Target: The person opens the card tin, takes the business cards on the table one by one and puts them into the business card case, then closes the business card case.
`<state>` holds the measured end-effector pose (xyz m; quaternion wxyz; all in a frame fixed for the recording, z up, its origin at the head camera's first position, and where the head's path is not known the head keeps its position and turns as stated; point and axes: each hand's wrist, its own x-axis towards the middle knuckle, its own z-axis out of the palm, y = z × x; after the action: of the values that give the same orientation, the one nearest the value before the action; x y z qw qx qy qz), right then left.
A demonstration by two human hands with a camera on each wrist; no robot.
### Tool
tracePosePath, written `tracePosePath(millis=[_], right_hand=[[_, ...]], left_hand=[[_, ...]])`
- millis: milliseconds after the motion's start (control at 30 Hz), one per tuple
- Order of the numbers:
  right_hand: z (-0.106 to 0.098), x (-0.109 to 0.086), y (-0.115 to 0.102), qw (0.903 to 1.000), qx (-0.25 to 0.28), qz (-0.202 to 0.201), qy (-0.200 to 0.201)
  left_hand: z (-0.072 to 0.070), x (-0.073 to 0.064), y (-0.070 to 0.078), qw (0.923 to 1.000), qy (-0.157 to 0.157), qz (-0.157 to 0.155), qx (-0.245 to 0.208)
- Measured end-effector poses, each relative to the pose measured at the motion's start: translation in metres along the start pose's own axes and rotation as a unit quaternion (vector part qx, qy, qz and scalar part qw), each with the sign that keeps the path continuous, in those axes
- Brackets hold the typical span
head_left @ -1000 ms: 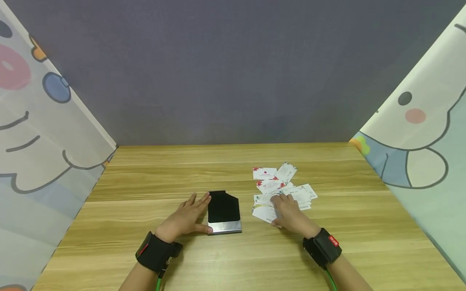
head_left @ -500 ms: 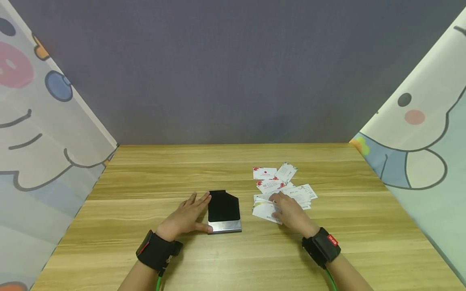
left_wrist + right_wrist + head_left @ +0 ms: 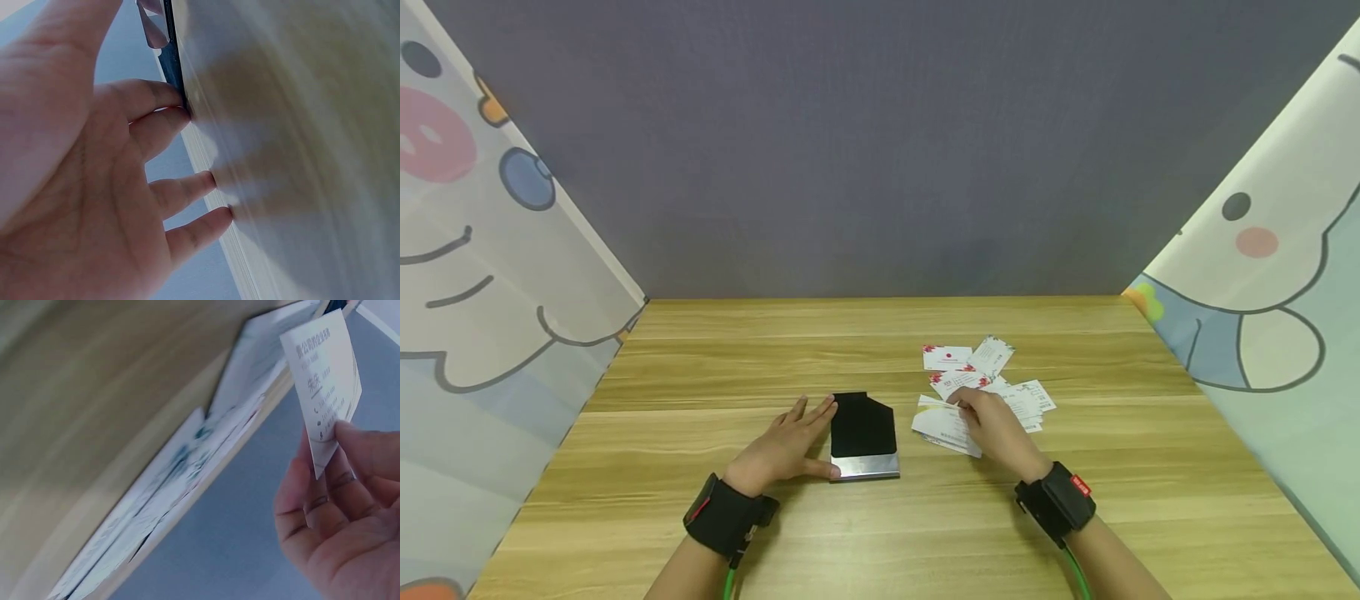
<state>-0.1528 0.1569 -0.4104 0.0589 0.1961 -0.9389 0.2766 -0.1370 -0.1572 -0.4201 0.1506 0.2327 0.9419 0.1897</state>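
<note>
My right hand pinches a white business card between thumb and fingers. In the right wrist view, that business card is raised above the tabletop, its printed face toward the camera. More business cards lie overlapping beside and partly under the right hand. My left hand rests at the left edge of a flat black and silver card case, thumb on its silver strip. In the left wrist view the left fingers extend to the tabletop, two of them against the dark edge of the card case.
Farther back, a red-flowered business card lies near a tilted one. The wooden table meets a grey panel behind, with cartoon-printed panels at both sides.
The right fingers have lifted a business card from the pile and shifted slightly left with it. The left hand and the card case keep their place.
</note>
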Motion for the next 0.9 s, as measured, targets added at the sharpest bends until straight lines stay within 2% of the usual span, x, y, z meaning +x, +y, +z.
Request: tracePosePath(millis=[400,633,900], right_hand=[[0.007,0.03,-0.03,0.9987,0.045,-0.024,0.001],[0.02,0.046,-0.048,0.997,0.066,-0.04,-0.009],[0.036,0.055,-0.059,0.9947,0.085,-0.045,-0.038]], left_hand=[[0.001,0.001,-0.001,1.0,0.003,0.003,-0.002],[0.002,0.001,0.0,1.0,0.007,0.004,0.002],[0.002,0.001,0.001,0.9999,0.009,-0.001,0.005]])
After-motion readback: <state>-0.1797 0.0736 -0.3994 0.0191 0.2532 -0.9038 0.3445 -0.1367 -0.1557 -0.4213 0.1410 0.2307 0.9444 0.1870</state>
